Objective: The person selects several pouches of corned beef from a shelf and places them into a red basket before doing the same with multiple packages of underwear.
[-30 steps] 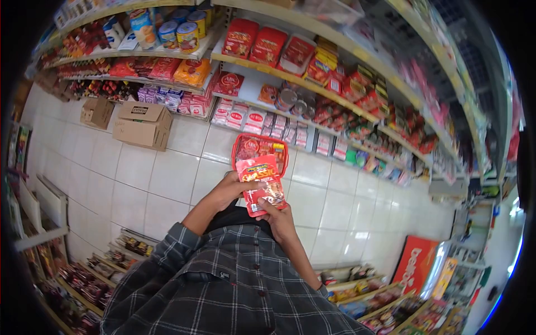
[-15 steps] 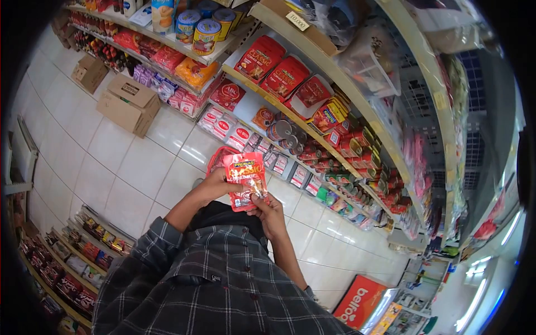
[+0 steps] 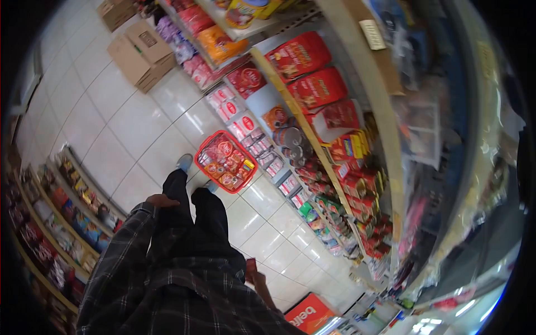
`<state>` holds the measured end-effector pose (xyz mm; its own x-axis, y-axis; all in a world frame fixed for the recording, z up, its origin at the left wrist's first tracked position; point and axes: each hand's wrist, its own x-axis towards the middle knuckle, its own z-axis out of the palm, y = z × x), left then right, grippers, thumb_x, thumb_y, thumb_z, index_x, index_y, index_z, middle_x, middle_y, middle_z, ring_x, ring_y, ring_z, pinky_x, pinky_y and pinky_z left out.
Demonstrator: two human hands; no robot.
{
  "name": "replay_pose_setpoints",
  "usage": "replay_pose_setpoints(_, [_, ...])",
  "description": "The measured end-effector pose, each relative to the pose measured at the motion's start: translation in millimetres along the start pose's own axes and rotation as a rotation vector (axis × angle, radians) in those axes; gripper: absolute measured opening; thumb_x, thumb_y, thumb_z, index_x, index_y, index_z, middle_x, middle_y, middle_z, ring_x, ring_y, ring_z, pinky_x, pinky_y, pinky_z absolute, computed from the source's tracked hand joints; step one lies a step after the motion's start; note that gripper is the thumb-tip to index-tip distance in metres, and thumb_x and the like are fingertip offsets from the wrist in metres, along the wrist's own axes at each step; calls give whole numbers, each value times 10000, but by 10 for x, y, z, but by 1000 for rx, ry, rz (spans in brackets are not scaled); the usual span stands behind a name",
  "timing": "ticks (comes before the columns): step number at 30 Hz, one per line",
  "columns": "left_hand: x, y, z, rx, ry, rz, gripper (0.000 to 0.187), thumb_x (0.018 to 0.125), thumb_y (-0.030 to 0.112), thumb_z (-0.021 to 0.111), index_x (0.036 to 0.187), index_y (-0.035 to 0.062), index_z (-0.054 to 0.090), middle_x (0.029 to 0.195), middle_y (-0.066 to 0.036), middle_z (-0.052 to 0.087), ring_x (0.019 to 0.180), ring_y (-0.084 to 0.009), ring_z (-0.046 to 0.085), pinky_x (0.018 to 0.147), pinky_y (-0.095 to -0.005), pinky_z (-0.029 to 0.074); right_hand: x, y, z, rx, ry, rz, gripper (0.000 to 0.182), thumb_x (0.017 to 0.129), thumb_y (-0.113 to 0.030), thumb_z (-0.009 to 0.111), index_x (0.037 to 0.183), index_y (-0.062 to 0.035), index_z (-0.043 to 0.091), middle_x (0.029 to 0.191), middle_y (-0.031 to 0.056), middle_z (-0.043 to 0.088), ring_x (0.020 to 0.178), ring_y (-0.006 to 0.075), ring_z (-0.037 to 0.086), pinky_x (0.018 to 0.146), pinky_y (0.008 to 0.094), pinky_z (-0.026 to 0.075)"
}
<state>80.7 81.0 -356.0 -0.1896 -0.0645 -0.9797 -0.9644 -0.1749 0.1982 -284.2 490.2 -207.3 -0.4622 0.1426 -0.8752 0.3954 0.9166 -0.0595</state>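
Note:
My left hand [image 3: 162, 201] hangs by my left thigh; its fingers are blurred and partly out of sight. Low at my right side, my right hand [image 3: 258, 280] is closed around a red corned beef pouch [image 3: 250, 269], only a small part of which shows beside my dark shirt. On the floor ahead of my feet stands a red plastic basket [image 3: 199, 149] holding several red and orange packets, apart from both hands.
To the right runs a long shelf [image 3: 304, 114] with red corned beef pouches [image 3: 317, 88] and cans [image 3: 290, 137]. Cardboard boxes [image 3: 140, 53] stand on the tiled floor ahead. Another shelf of packets [image 3: 84, 192] lines the left, and a red sign [image 3: 309, 314] is at lower right.
My hands have parted: the left let go of the pouch and dropped to my thigh, while the right took it down to my right side. The basket has come into full view.

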Motion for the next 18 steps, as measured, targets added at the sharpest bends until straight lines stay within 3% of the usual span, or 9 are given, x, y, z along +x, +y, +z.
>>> replay_pose_setpoints(3, [-182, 131, 409, -268, 69, -76, 1147, 546, 676, 733, 1336, -69, 364, 1265, -241, 525, 1142, -366, 539, 978, -404, 421, 252, 218, -46, -76, -63, 253, 430, 842, -452, 639, 847, -21, 629, 747, 89, 645, 610, 176, 639, 533, 309, 540])
replay_pose_setpoints(4, [-147, 135, 581, -308, 108, -110, 1222, 514, 673, 756, 1362, -82, 306, 1257, -250, 525, 1134, -367, 545, 976, -409, 425, 232, -10, -195, 145, -447, 287, 328, 839, -354, 647, 848, -27, 632, 752, 76, 634, 611, 170, 624, 540, 305, 530])
replay_pose_setpoints(6, [129, 112, 1030, -243, 223, -178, 1341, 461, 644, 800, 1397, -97, 188, 1229, -269, 533, 1119, -368, 554, 964, -429, 438, 730, -94, -66, 89, -502, 160, 329, 868, -357, 602, 832, -33, 642, 737, 65, 625, 609, 156, 610, 543, 305, 515])
replay_pose_setpoints(7, [108, 176, 1133, -224, 223, -261, 1343, 458, 635, 806, 1400, -88, 178, 1207, -264, 544, 1108, -369, 560, 944, -443, 451, 1193, 179, 184, -212, -195, -8, 445, 902, -458, 548, 813, -33, 648, 718, 66, 625, 607, 149, 611, 540, 309, 509])
replay_pose_setpoints(8, [26, 313, 1142, -201, 225, -339, 1346, 455, 625, 813, 1404, -80, 168, 1184, -260, 556, 1097, -369, 566, 925, -456, 463, 1457, -75, 325, -246, -230, 25, 234, 845, -236, 652, 922, -16, 656, 840, 87, 639, 741, 180, 628, 690, 324, 531])
replay_pose_setpoints(10, [144, 429, 1266, -129, 265, -488, 1329, 440, 594, 835, 1398, -63, 189, 1143, -247, 574, 1074, -363, 579, 858, -483, 499, 2207, -217, 561, -106, -499, -586, 239, 829, -206, 649, 947, 2, 657, 914, 99, 654, 821, 192, 637, 735, 330, 534])
replay_pose_setpoints(11, [287, 420, 1330, -109, 296, -514, 1314, 450, 588, 835, 1397, -59, 193, 1142, -245, 572, 1067, -358, 582, 855, -470, 501, 2366, -729, 951, -391, -232, -209, 262, 849, -216, 633, 1000, -2, 642, 944, 103, 651, 853, 189, 638, 740, 322, 530])
replay_pose_setpoints(12, [385, 389, 1452, -81, 316, -537, 1300, 459, 582, 835, 1396, -54, 197, 1141, -244, 570, 1059, -353, 585, 852, -457, 502, 2523, -907, 1208, -44, -289, -498, 200, 838, -197, 617, 925, -20, 653, 851, 86, 642, 771, 142, 620, 659, 272, 506])
replay_pose_setpoints(18, [747, 487, 1762, -40, 366, -644, 1200, 508, 554, 828, 1380, -23, 239, 1123, -229, 563, 1009, -336, 593, 842, -401, 496, 3412, -2578, 2369, 352, -326, -347, 349, 854, -141, 638, 1160, -44, 502, 1019, 55, 592, 886, 178, 609, 723, 317, 510])
